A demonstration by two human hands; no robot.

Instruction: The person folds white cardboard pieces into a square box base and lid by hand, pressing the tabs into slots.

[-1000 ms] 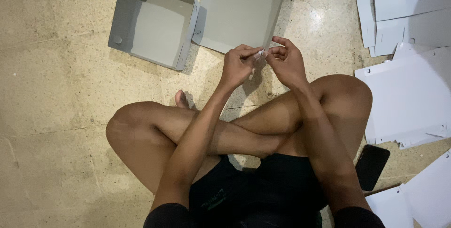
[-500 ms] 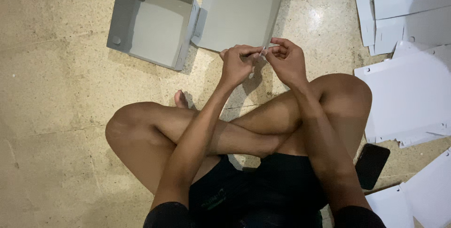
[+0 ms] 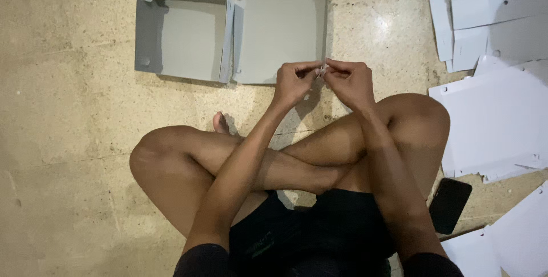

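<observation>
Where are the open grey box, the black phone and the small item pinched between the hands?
open grey box [image 3: 182, 31], head view, inner floor of the tray half.
black phone [image 3: 449, 204], head view, middle of its dark face.
small item [image 3: 323, 70], head view, pale bit between left hand [image 3: 294, 82] and right hand [image 3: 351, 83].

A person sits cross-legged on the speckled floor [image 3: 68, 140]. The left hand [image 3: 294, 81] and the right hand [image 3: 349, 81] meet in front of the knees, and the fingertips pinch one small white piece [image 3: 323, 70] between them. Just behind the hands an open grey cardboard box [image 3: 228, 29] lies flat. White cardboard sheets [image 3: 491, 117] lie at the right, and a black phone [image 3: 450, 204] lies beside the right thigh.
</observation>
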